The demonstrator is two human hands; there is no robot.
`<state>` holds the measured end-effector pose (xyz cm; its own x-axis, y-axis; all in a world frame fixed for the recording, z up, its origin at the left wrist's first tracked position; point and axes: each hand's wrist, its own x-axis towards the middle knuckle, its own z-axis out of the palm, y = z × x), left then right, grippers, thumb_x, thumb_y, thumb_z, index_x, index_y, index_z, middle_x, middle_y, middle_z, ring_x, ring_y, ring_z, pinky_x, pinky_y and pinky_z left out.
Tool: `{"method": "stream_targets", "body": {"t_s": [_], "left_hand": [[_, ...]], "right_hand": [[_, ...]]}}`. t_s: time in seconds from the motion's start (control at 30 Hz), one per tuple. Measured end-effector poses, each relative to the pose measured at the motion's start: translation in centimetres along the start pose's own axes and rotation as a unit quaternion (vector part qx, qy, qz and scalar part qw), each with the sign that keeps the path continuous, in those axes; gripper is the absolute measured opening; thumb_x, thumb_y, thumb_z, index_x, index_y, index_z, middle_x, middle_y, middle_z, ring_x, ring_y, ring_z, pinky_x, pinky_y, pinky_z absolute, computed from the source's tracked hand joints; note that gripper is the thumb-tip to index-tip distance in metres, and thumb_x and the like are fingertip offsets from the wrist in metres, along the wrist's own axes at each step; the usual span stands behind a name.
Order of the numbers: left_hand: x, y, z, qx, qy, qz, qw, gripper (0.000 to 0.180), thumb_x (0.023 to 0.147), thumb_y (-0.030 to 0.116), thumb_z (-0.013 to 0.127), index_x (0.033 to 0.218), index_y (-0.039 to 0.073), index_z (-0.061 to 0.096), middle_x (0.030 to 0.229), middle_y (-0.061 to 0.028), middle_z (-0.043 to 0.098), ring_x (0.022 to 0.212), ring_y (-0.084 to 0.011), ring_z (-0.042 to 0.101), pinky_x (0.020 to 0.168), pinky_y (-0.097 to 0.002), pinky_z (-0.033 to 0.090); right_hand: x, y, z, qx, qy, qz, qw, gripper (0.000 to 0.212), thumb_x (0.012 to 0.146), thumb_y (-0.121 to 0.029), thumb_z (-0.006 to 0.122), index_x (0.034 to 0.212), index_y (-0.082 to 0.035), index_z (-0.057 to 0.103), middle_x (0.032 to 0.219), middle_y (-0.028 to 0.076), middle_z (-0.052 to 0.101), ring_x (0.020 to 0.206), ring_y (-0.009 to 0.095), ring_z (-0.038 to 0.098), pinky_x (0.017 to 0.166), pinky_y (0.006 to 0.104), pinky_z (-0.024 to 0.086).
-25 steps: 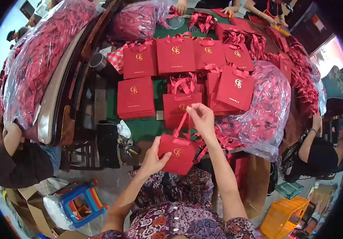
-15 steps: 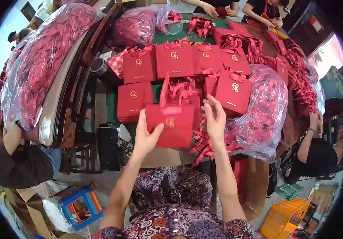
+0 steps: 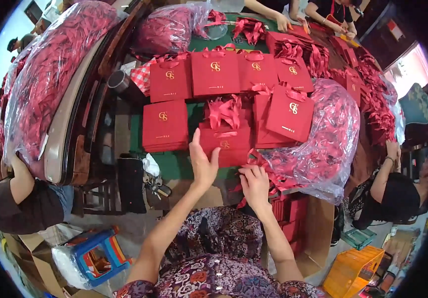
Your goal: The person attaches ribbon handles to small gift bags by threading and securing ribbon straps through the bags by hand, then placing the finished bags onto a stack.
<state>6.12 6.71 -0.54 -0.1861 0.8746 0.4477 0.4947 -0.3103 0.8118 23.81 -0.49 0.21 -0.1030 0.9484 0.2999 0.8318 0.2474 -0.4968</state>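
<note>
Red paper gift bags with glossy ribbon handles and gold emblems (image 3: 226, 151) lie in a low stack near the front edge of the green-topped table (image 3: 174, 171). The person's left grip (image 3: 203, 165) is released, fingers extended and thumb spread at that stack's left side; whether it touches the bags cannot be told. The right grip (image 3: 255, 186) is curled beside loose shiny red ribbons (image 3: 276, 180) near the stack's lower right corner; whether it pinches one is unclear. To the left sits a neat pile of square red bags (image 3: 165, 124). To the right, one tilted red bag (image 3: 291, 115) rests on another pile, just beside a bulging clear plastic sack with red contents (image 3: 334, 134).
</note>
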Motion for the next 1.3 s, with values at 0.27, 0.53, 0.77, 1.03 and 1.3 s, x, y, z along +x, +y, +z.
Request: {"method": "stream_targets", "body": {"t_s": [0.27, 0.53, 0.77, 1.03, 1.3], "left_hand": [[-0.9, 0.0, 0.3, 0.128, -0.008, -0.02, 0.991, 0.083, 0.083, 0.018, 0.077, 0.151, 0.002, 0.031, 0.135, -0.0245, 0.038, 0.121, -0.0419, 0.039, 0.104, -0.0529, 0.032], [3.6, -2.2, -8.9, 0.294, -0.094, 0.037, 0.951, 0.089, 0.07, 0.005, 0.063, 0.153, 0.013, 0.034, 0.158, -0.0223, 0.022, 0.146, -0.0474, 0.016, 0.116, -0.0597, 0.018], [3.8, -6.6, -11.6, 0.318, -0.17, 0.049, 0.932, 0.077, 0.075, 0.004, 0.076, 0.146, 0.018, 0.05, 0.15, -0.0141, 0.045, 0.138, -0.0374, 0.038, 0.112, -0.0516, 0.028], [4.0, -4.5, -12.7, 0.27, -0.092, 0.141, 0.948, 0.046, 0.079, -0.001, 0.067, 0.121, 0.017, 0.071, 0.129, -0.0066, 0.063, 0.116, -0.03, 0.056, 0.099, -0.0423, 0.04], [-7.2, 0.4, -13.0, 0.271, 0.0, 0.189, 0.944, 0.032, 0.078, 0.004, 0.073, 0.106, 0.02, 0.077, 0.118, -0.0053, 0.064, 0.104, -0.0286, 0.057, 0.091, -0.041, 0.041]], "right_hand": [[-0.2, 0.2, 0.7, -0.025, -0.007, -0.002, 1.0, 0.024, 0.079, -0.008, 0.072, 0.102, -0.011, 0.068, 0.102, 0.006, 0.059, 0.097, 0.029, 0.056, 0.077, 0.0426, 0.044], [-0.4, 0.8, 1.4, -0.034, -0.001, 0.0, 0.999, 0.016, 0.08, -0.008, 0.071, 0.096, -0.009, 0.066, 0.098, 0.007, 0.058, 0.095, 0.03, 0.055, 0.078, 0.0427, 0.042], [0.7, -1.2, 0.2, 0.01, 0.047, -0.005, 0.999, 0.014, 0.085, -0.007, 0.068, 0.097, -0.008, 0.06, 0.094, 0.008, 0.06, 0.091, 0.03, 0.056, 0.075, 0.0431, 0.042], [1.8, -2.6, -1.5, -0.004, 0.083, -0.016, 0.996, 0.013, 0.086, -0.007, 0.067, 0.099, -0.008, 0.062, 0.091, 0.008, 0.061, 0.088, 0.029, 0.057, 0.077, 0.0427, 0.041], [0.5, -6.4, -5.2, 0.067, 0.131, -0.083, 0.986, 0.021, 0.08, -0.007, 0.069, 0.101, -0.011, 0.065, 0.098, 0.005, 0.064, 0.095, 0.025, 0.061, 0.09, 0.0435, 0.039]]}}
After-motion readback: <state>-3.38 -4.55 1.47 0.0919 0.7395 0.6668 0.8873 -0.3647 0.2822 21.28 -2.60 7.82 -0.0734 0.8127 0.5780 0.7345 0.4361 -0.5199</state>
